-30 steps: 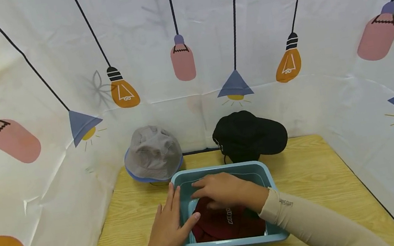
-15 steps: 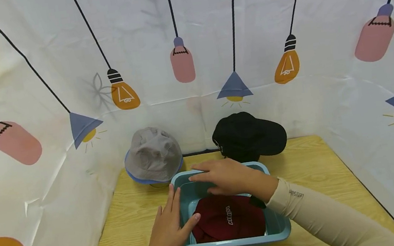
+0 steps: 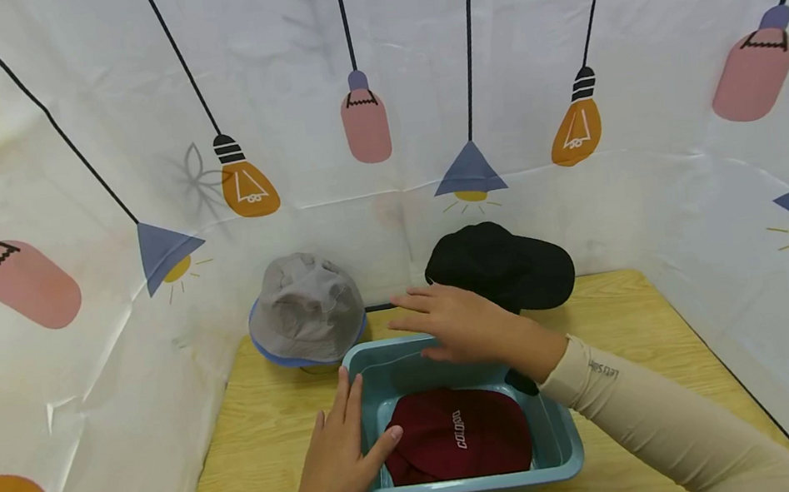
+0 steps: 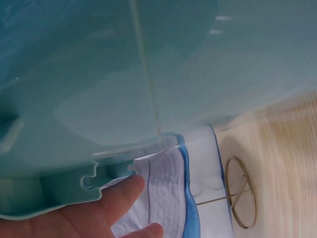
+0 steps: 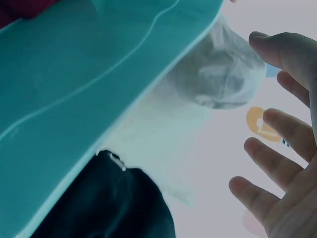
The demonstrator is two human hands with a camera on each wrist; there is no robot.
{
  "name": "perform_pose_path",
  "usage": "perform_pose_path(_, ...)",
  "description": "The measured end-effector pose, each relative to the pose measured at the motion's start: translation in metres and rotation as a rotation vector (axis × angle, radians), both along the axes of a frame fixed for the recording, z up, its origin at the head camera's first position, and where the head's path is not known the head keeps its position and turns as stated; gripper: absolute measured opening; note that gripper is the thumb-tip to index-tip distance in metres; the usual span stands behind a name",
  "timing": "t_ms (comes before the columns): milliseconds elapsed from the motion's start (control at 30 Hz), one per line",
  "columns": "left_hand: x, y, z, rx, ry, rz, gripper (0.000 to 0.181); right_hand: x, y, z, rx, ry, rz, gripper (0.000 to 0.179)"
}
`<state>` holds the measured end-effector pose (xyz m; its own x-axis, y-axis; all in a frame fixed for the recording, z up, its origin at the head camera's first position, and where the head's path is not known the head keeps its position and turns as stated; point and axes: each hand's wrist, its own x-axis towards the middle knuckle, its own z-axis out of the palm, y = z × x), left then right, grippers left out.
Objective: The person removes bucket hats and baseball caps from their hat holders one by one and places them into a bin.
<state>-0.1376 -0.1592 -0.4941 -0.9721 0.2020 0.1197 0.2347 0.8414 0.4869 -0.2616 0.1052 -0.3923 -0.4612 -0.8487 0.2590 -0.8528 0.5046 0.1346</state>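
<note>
A dark red cap [image 3: 451, 435] with white lettering lies inside a blue plastic basin [image 3: 473, 484] on the table. My left hand [image 3: 336, 456] rests with straight fingers against the basin's left rim; in the left wrist view its fingers [image 4: 119, 201] touch the rim from outside. Over the basin's back edge hovers my right hand [image 3: 469, 324], fingers spread and holding nothing. It partly covers a black cap [image 3: 504, 268] standing behind the basin. The right wrist view shows the spread fingers [image 5: 272, 161] apart from the basin wall [image 5: 99, 94] and the black cap [image 5: 109, 198].
A grey bucket hat [image 3: 308, 308] with a blue brim edge stands at the back left, on a thin wire stand [image 4: 241, 193]. Behind the wooden table [image 3: 618, 433] hangs a white cloth [image 3: 296, 83] printed with lamps.
My right hand has risen out of the basin, away from the red cap, and moved back toward the black cap. The left hand has stayed at the rim.
</note>
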Motion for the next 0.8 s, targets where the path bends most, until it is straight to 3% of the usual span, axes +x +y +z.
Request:
perform_pose_path(300, -0.001, 0.001, 0.0, 0.015, -0.002, 0.003, 0.094, -0.016, 0.014, 0.01, -0.064, 0.008, -0.076, 0.073)
perform_pose_path(800, -0.004, 0.0, 0.0, 0.019, 0.026, -0.008, 0.094, -0.032, 0.035, 0.017, -0.063, 0.027, -0.237, 0.077)
